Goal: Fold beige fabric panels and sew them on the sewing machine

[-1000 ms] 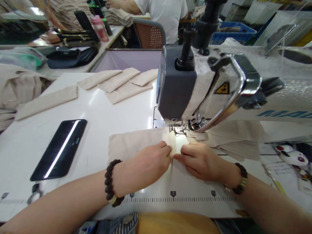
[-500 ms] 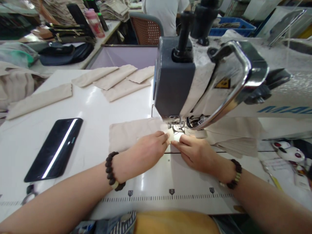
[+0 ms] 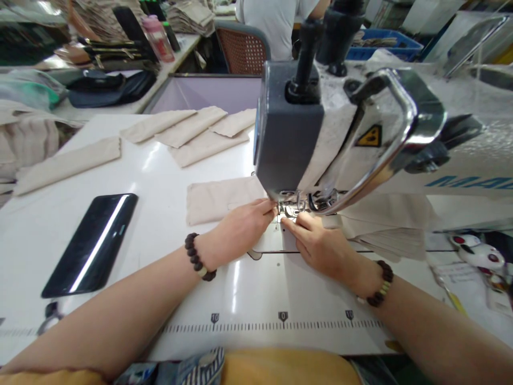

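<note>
A beige fabric piece (image 3: 214, 200) lies flat on the white sewing table, its right end by the presser foot (image 3: 289, 208) of the sewing machine (image 3: 290, 128). My left hand (image 3: 242, 230) has its fingers pressed together on the near right edge of that piece; the fingertips are beside the foot. On the bed just in front of the foot, my right hand (image 3: 323, 243) rests with the index finger stretched out and the other fingers bent. No cloth shows in its fingers. A stack of beige fabric pieces (image 3: 388, 230) lies to its right.
A black phone (image 3: 90, 243) lies on the left of the table. Several folded beige pieces (image 3: 192, 125) are spread at the back. Small items with a white-and-red trinket (image 3: 479, 251) sit at the right. A person in a white shirt (image 3: 266, 27) is beyond the machine.
The fabric piece has moved away from me, towards the back of the machine bed, and slightly right. My left hand has moved up and forward with it; my right hand has shifted slightly forward.
</note>
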`<control>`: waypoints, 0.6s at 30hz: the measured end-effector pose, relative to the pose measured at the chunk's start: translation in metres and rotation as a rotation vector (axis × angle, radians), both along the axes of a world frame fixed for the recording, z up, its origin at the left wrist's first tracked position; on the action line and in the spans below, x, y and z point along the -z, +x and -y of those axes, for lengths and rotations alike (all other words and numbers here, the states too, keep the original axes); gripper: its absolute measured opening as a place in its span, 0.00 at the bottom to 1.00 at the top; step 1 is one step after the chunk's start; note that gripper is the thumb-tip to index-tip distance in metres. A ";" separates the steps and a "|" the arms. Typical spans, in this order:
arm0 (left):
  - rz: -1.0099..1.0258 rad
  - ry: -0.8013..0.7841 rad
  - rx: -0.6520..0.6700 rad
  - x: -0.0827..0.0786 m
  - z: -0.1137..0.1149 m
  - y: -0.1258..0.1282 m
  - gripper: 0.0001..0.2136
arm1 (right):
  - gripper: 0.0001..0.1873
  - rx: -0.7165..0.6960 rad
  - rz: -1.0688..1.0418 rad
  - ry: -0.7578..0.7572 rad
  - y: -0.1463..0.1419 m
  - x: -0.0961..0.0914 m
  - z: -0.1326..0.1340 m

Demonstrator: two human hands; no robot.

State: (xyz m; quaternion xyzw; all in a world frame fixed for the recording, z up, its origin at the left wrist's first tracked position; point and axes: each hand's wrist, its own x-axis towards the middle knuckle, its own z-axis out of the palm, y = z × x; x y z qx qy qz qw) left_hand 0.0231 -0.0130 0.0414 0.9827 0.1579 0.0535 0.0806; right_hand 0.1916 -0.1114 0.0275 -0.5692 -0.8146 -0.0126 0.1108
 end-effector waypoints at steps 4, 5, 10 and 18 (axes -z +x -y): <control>-0.014 -0.024 -0.035 0.000 -0.003 0.002 0.11 | 0.19 -0.005 0.007 0.013 0.000 0.000 0.000; -0.009 -0.031 -0.041 0.000 -0.003 0.002 0.11 | 0.19 -0.006 0.009 0.018 0.000 0.000 0.000; 0.004 -0.052 -0.022 0.000 0.000 0.000 0.10 | 0.18 -0.019 -0.010 0.054 -0.001 0.000 0.000; -0.040 0.144 -0.112 -0.004 0.011 -0.005 0.09 | 0.20 -0.044 -0.043 0.044 0.007 0.017 0.003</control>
